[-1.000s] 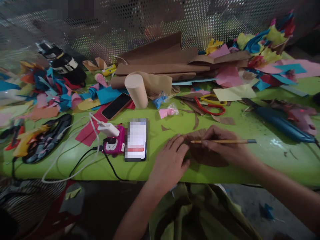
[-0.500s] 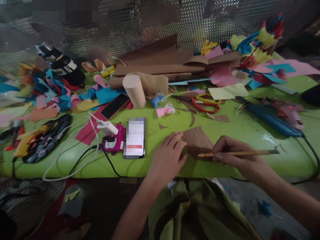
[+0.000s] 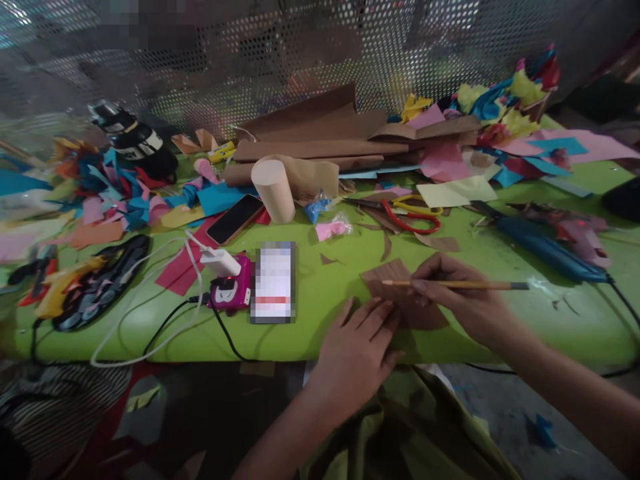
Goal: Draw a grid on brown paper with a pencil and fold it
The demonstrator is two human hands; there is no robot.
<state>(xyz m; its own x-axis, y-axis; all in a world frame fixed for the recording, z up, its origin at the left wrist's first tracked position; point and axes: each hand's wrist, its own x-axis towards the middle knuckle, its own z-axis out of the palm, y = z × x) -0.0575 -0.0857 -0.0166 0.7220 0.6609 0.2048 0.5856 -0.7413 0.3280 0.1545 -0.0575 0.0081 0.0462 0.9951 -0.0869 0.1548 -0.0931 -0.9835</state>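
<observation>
On the counter [image 3: 310, 287], a paper piece [image 3: 425, 317] lies near the front edge, right of the nearer phone [image 3: 273, 283] (a plug adapter [image 3: 243, 283] sits just left of that phone), with scissors [image 3: 391, 215] behind the paper piece, a corded tool [image 3: 547, 247] to its right, and a cylinder [image 3: 275, 193] standing before folded sheets [image 3: 320, 150].

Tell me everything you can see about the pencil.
The pencil is slim and straight, with a yellowish-brown shaft that looks like wood, a tapered pale point and a dark grey band at the blunt end. The thumb and fingers of the right hand grip it near the point. It lies nearly level across the picture, point to the left, over a piece of brown paper. Whether the point touches the paper is hard to tell.
</observation>
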